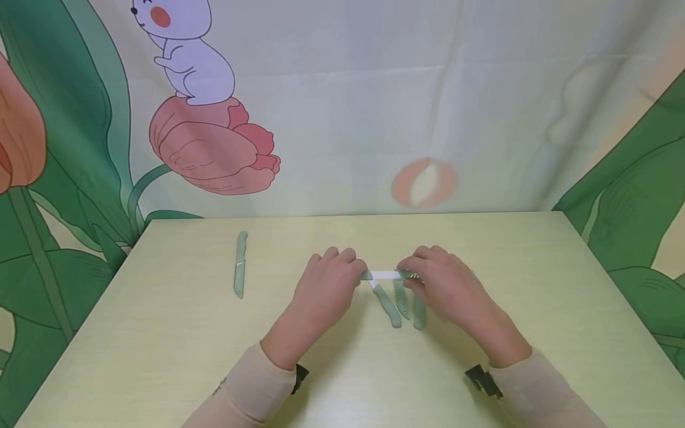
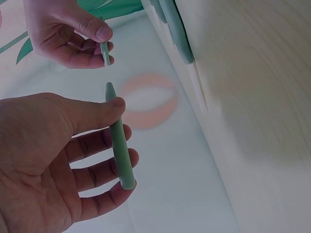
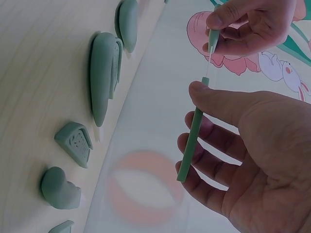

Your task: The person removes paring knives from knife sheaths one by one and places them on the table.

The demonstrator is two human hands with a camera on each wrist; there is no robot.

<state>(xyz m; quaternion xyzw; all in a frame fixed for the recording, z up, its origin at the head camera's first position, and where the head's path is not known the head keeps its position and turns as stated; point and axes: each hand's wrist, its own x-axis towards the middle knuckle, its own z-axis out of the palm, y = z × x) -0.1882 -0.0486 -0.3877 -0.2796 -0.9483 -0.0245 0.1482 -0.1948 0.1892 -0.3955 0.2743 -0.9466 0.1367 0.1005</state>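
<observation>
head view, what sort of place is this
Probably an indoor tabletop setup, perhaps staged for filming, though that's a guess. A creased backdrop printed with a cartoon rabbit and flowers hangs behind a pale table, where a green knife lies.

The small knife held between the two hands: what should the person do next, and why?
Probably slide the cover gently toward the handle, closing the gap: the left hand grips the handle, the right hand holds the cover, handle and cover lie roughly in line, and a stretch of white blade shows bare between them.
</observation>
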